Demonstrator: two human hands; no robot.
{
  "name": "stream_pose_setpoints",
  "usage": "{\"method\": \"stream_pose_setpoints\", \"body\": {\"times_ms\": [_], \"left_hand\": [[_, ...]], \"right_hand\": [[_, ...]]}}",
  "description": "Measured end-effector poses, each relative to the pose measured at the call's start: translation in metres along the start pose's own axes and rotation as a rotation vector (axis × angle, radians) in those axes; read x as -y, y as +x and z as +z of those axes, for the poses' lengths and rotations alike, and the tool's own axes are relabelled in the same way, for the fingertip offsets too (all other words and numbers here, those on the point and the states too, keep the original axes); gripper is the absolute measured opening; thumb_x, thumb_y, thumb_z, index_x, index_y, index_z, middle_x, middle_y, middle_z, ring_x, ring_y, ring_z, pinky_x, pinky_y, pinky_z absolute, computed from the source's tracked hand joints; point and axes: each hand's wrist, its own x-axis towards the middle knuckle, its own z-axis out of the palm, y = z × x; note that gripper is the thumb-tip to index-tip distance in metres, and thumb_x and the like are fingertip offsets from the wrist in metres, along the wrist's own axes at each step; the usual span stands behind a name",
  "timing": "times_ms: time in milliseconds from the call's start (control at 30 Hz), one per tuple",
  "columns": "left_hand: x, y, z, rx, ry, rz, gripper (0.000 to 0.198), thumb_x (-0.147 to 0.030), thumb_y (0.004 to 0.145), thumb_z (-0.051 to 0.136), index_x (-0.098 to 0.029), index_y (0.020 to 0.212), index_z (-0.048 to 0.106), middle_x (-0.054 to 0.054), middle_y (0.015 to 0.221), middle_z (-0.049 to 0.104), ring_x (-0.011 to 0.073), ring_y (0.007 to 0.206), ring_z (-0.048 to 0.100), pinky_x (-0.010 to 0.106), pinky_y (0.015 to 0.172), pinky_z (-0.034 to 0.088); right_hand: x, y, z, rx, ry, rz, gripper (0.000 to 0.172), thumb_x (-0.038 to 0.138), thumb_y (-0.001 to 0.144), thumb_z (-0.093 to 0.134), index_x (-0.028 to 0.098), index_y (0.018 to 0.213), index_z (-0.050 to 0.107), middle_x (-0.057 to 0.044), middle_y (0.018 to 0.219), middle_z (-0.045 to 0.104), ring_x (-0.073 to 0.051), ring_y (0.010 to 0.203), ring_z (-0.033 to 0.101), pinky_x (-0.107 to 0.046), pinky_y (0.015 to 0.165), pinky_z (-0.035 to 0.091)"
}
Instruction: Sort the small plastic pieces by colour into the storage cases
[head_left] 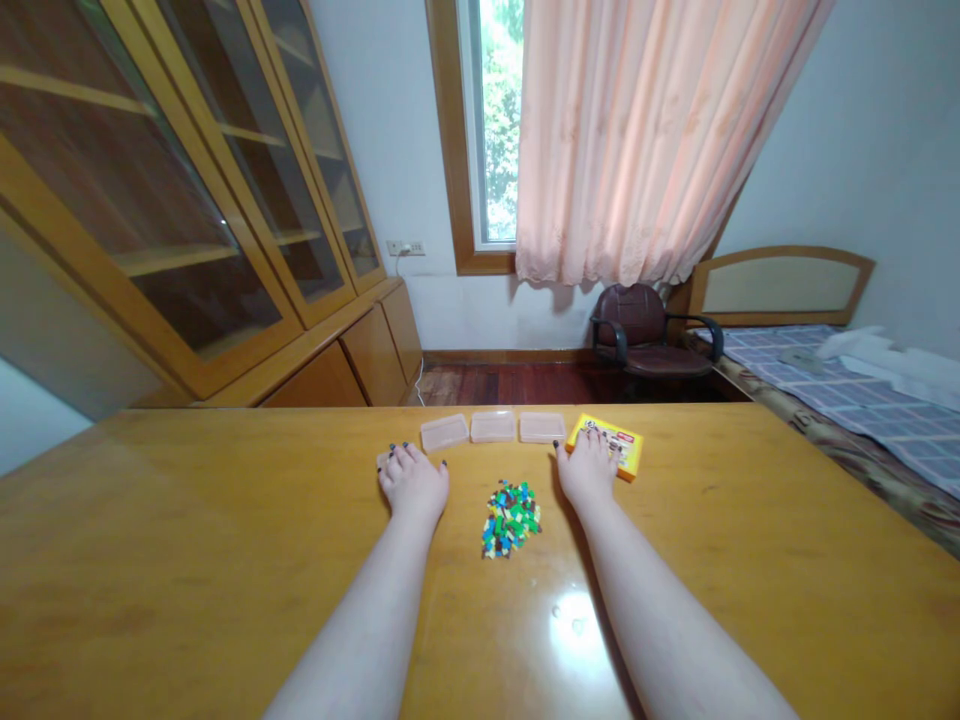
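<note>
Just below frame centre, the left hand [412, 482] lies flat, fingers spread, on a clear tray [383, 459]; the right hand [586, 470], spread too, touches the yellow box [619, 448]; coloured bricks [510, 518] lie between.

A glossy wooden table [187, 560] fills the near ground and catches a bright patch of glare. On the left stands a tall wooden cabinet [150, 200] with glass doors over shelves and solid doors below. The far wall [390, 150] is white, with a socket [406, 247] low down. A wood-framed window [491, 120] shows daylight and green leaves, and a pink curtain [637, 130] covers its right part. Beneath the curtain an armchair [649, 340] in dark red-brown stands on a dark wooden floor [510, 382]. On the right lies a bed [862, 400] with a checked cover, a curved headboard [780, 285] and white bedding [892, 360].
</note>
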Motion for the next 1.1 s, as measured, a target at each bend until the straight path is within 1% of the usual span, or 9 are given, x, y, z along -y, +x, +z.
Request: {"method": "stream_pose_setpoints", "body": {"times_ms": [233, 367, 467, 567, 700, 800, 867, 933, 1100], "left_hand": [[-0.003, 0.003, 0.010, -0.026, -0.031, -0.030, 0.072, -0.037, 0.079, 0.045, 0.002, 0.138, 0.033, 0.026, 0.146, 0.029, 0.0346, 0.135, 0.027, 0.049, 0.109, 0.023], [-0.007, 0.004, 0.012, -0.058, -0.114, -0.023, 0.070, -0.034, 0.080, 0.044, 0.002, 0.139, 0.031, 0.026, 0.148, 0.024, 0.0343, 0.138, 0.022, 0.050, 0.111, 0.020], [-0.009, 0.003, 0.008, -0.115, -0.206, 0.087, 0.065, -0.033, 0.083, 0.043, -0.004, 0.140, 0.033, 0.021, 0.149, 0.025, 0.0331, 0.139, 0.021, 0.051, 0.112, 0.017], [-0.010, 0.001, 0.002, -0.145, -0.339, 0.355, 0.055, -0.027, 0.086, 0.038, -0.009, 0.137, 0.040, 0.013, 0.145, 0.039, 0.0257, 0.136, 0.030, 0.044, 0.114, 0.020], [-0.013, -0.015, -0.009, 0.014, -0.443, 0.808, 0.044, -0.024, 0.088, 0.035, -0.018, 0.129, 0.051, 0.006, 0.133, 0.054, 0.0172, 0.126, 0.045, 0.036, 0.114, 0.025], [-0.020, -0.037, -0.017, 0.215, -0.397, 1.014, 0.052, -0.039, 0.086, 0.046, -0.025, 0.136, 0.043, 0.006, 0.145, 0.041, 0.0218, 0.134, 0.035, 0.042, 0.114, 0.023], [-0.027, -0.053, -0.020, 0.341, -0.351, 1.022, 0.079, -0.052, 0.076, 0.058, -0.025, 0.144, 0.029, 0.010, 0.153, 0.022, 0.0282, 0.140, 0.021, 0.047, 0.114, 0.020], [-0.032, -0.066, -0.022, 0.392, -0.294, 0.966, 0.097, -0.061, 0.067, 0.063, -0.025, 0.146, 0.021, 0.014, 0.155, 0.008, 0.0336, 0.141, 0.009, 0.056, 0.112, 0.012], [-0.039, -0.072, -0.016, 0.426, -0.246, 0.939, 0.102, -0.066, 0.063, 0.061, -0.026, 0.147, 0.018, 0.014, 0.155, 0.002, 0.0349, 0.141, 0.001, 0.064, 0.108, 0.001]], "right_hand": [[0.004, 0.000, -0.004, 0.000, 0.040, 0.017, 0.059, 0.045, 0.090, 0.034, 0.007, 0.134, 0.045, -0.018, 0.147, 0.032, -0.032, 0.137, 0.020, -0.050, 0.110, 0.005], [0.007, 0.000, -0.007, -0.094, 0.168, -0.061, 0.050, 0.038, 0.089, 0.038, 0.010, 0.127, 0.052, -0.016, 0.146, 0.035, -0.030, 0.136, 0.023, -0.047, 0.110, 0.010], [0.008, -0.002, -0.008, -0.119, 0.347, -0.250, 0.041, 0.032, 0.089, 0.035, 0.013, 0.116, 0.060, -0.013, 0.135, 0.049, -0.024, 0.127, 0.038, -0.038, 0.108, 0.023], [0.008, -0.005, -0.009, -0.067, 0.482, -0.359, 0.037, 0.030, 0.090, 0.034, 0.014, 0.104, 0.065, -0.012, 0.114, 0.063, -0.021, 0.110, 0.053, -0.032, 0.097, 0.036], [0.011, -0.008, -0.013, 0.056, 0.587, -0.359, 0.039, 0.035, 0.091, 0.034, 0.016, 0.089, 0.067, -0.009, 0.091, 0.069, -0.020, 0.088, 0.060, -0.028, 0.080, 0.043], [0.012, -0.007, -0.012, 0.141, 0.683, -0.318, 0.041, 0.038, 0.091, 0.033, 0.017, 0.078, 0.066, -0.007, 0.081, 0.069, -0.019, 0.078, 0.062, -0.026, 0.072, 0.043], [0.013, -0.005, -0.009, 0.176, 0.719, -0.289, 0.043, 0.039, 0.091, 0.034, 0.017, 0.072, 0.065, -0.006, 0.074, 0.068, -0.018, 0.072, 0.061, -0.025, 0.067, 0.042], [0.013, -0.004, -0.004, 0.217, 0.718, -0.267, 0.042, 0.039, 0.090, 0.034, 0.017, 0.069, 0.063, -0.005, 0.070, 0.067, -0.018, 0.068, 0.060, -0.024, 0.064, 0.041], [0.013, -0.003, 0.000, 0.288, 0.680, -0.257, 0.043, 0.041, 0.089, 0.034, 0.017, 0.064, 0.059, -0.002, 0.062, 0.063, -0.016, 0.062, 0.058, -0.023, 0.060, 0.038]]}}
